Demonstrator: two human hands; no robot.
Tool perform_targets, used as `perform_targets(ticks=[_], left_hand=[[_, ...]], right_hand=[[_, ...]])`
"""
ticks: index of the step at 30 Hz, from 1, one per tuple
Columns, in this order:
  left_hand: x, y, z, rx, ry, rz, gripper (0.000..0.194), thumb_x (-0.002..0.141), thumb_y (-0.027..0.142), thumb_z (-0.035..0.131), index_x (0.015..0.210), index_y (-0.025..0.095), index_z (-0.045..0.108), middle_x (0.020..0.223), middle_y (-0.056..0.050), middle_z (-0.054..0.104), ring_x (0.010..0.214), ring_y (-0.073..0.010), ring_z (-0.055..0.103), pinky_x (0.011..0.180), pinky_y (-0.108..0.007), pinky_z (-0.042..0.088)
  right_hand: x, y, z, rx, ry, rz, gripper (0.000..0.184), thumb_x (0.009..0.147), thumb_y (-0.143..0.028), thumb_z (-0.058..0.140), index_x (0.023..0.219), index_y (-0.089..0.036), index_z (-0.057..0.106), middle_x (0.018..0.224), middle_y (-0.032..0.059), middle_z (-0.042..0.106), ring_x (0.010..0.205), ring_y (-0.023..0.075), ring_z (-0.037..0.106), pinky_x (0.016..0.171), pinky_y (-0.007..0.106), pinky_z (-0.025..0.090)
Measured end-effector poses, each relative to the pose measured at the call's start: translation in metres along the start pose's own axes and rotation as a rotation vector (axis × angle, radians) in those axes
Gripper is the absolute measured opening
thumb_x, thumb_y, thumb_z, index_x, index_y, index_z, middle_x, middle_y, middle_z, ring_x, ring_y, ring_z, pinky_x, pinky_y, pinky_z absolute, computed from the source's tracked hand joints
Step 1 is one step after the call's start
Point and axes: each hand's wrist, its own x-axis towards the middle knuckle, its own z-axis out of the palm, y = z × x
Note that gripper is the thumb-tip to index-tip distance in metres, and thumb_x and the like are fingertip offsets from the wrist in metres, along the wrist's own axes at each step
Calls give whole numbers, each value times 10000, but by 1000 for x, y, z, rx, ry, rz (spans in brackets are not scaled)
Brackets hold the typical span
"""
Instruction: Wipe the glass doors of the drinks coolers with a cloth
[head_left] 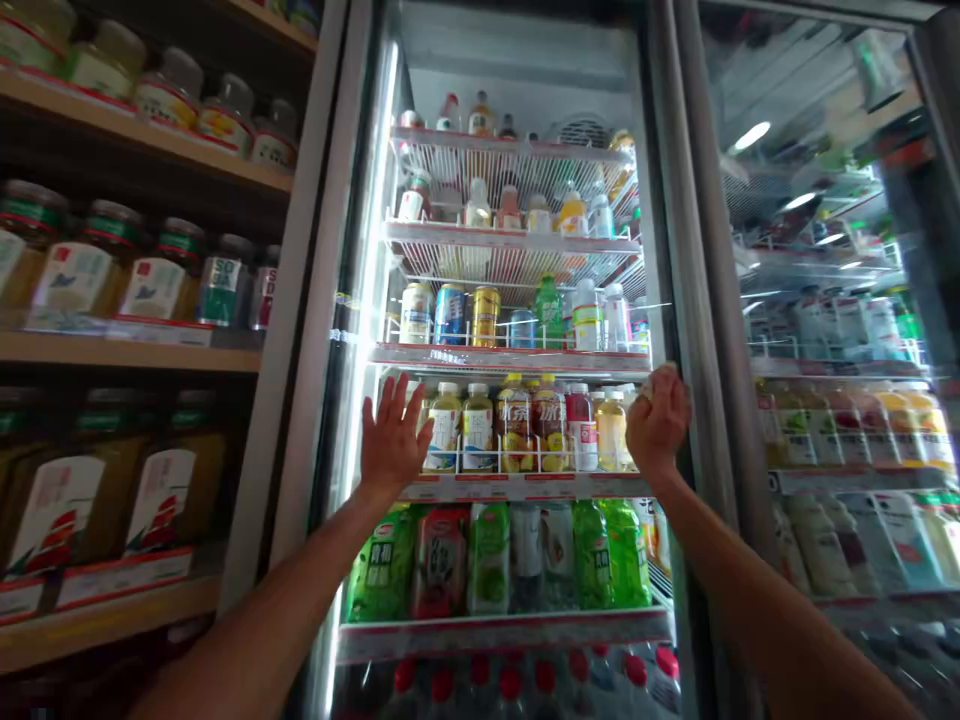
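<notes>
My left hand is raised with its fingers spread, palm toward the glass door of a lit drinks fridge. It appears to rest on the glass, left of the bottled drinks. Near the door's right edge, my right hand is closed, its fingers curled in. Something pale shows at the top of that fist, too blurred to name. Behind the glass, between my hands, stand brown iced tea bottles with yellow caps. Above them is a row with a blue can and a gold can.
Wooden shelves with jars and bottles stand on the left. A metal door frame separates this fridge from another glass-fronted fridge on the right. Large green bottles fill a lower shelf, with red-capped bottles below.
</notes>
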Motion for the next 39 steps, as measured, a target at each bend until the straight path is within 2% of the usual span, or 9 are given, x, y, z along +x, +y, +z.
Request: perform_targets(ticks=[2, 8, 14, 16, 22, 26, 29, 36, 39], left_hand=[[0, 0, -1, 9, 6, 10, 511, 879, 356, 352, 1362, 198, 303, 1464, -94, 216, 1366, -242, 132, 1098, -501, 88], [1, 0, -1, 17, 8, 24, 500, 880, 353, 344, 1352, 190, 323, 1454, -103, 244, 1364, -243, 140, 1094, -503, 107], [0, 1, -2, -18, 8, 5, 513, 865, 345, 377, 1355, 211, 315, 1456, -88, 243, 1362, -241, 147, 1101, -491, 96], [0, 1, -2, -8, 4, -2, 509, 869, 346, 366, 1355, 204, 316, 1458, -91, 239, 1364, -240, 142, 1100, -493, 96], [1, -2, -10, 19, -41, 21, 493, 871, 353, 354, 1341, 207, 335, 1454, -89, 247, 1360, -235, 165, 1091, -492, 126], [6, -21, -26, 31, -101, 38, 463, 870, 342, 343, 1305, 194, 390, 1431, -95, 303, 1344, -239, 221, 1082, -502, 147], [8, -39, -35, 58, -74, -60, 479, 866, 342, 335, 1305, 158, 386, 1429, -127, 297, 1336, -254, 239, 1074, -516, 152], [-2, -59, -49, 103, -111, -84, 490, 867, 342, 321, 1313, 144, 368, 1414, -134, 325, 1320, -249, 279, 1068, -519, 167], [-5, -70, -64, 123, -127, -96, 487, 853, 318, 346, 1304, 136, 376, 1413, -136, 327, 1316, -246, 287, 1064, -514, 186]], right_hand=[[-8, -18, 5, 39, -16, -38, 463, 835, -202, 335, 1283, -142, 438, 1368, 152, 397, 1305, 285, 298, 1007, 538, 309], [-30, -65, -1, 149, -397, -718, 460, 838, -187, 375, 1293, -235, 426, 1405, 38, 378, 1341, 215, 246, 1077, 449, 260], [23, -20, 12, 21, -12, -18, 477, 820, -179, 354, 1288, -118, 426, 1352, 161, 413, 1271, 310, 342, 990, 571, 306], [15, -44, 17, 61, -58, -107, 507, 819, -148, 336, 1324, -133, 376, 1380, 133, 385, 1307, 283, 289, 1031, 549, 278], [-31, -113, 9, 206, -480, -859, 531, 819, -167, 417, 1339, -255, 351, 1434, 1, 328, 1360, 218, 187, 1094, 441, 251], [10, -88, 18, 128, -249, -418, 495, 835, -160, 372, 1329, -191, 375, 1404, 82, 369, 1328, 253, 259, 1064, 505, 259], [26, -104, 32, 142, -136, -178, 490, 833, -157, 360, 1322, -147, 385, 1406, 122, 353, 1336, 278, 228, 1054, 538, 252], [-30, -202, 34, 346, -558, -964, 578, 790, -153, 465, 1345, -248, 334, 1446, 0, 305, 1366, 215, 156, 1102, 466, 221], [-6, -205, 46, 312, -436, -714, 566, 800, -135, 438, 1345, -242, 332, 1433, 28, 327, 1349, 247, 202, 1085, 522, 216]])
